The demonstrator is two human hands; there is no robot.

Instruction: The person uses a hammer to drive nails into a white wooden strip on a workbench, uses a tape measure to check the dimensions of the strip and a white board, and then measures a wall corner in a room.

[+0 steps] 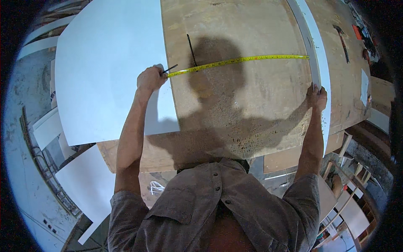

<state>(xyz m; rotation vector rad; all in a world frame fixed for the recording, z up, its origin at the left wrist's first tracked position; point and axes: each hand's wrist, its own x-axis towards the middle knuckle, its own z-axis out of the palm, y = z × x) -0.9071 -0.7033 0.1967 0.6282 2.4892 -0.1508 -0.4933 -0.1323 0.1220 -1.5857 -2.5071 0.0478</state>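
A yellow tape measure (235, 61) stretches across a worn brown board (268, 96), from my left hand to a long grey bar (311, 54) at the right. My left hand (151, 79) is closed over the tape's left end, at the edge of a large white sheet (109, 71). A thin dark pencil-like stick (170, 68) pokes out of the same hand. The tape's case cannot be made out. My right hand (317, 97) grips the grey bar, which lies along a white strip (322, 63). Below the tape's middle part lies my shadow.
A thin dark strip (191, 49) lies by the tape. Farther right are a hammer-like tool (342, 42), a red object (357, 32) and a small white piece (364, 87). White panels (86, 180) lean at lower left. Wood scraps and boards (352, 214) clutter the lower right.
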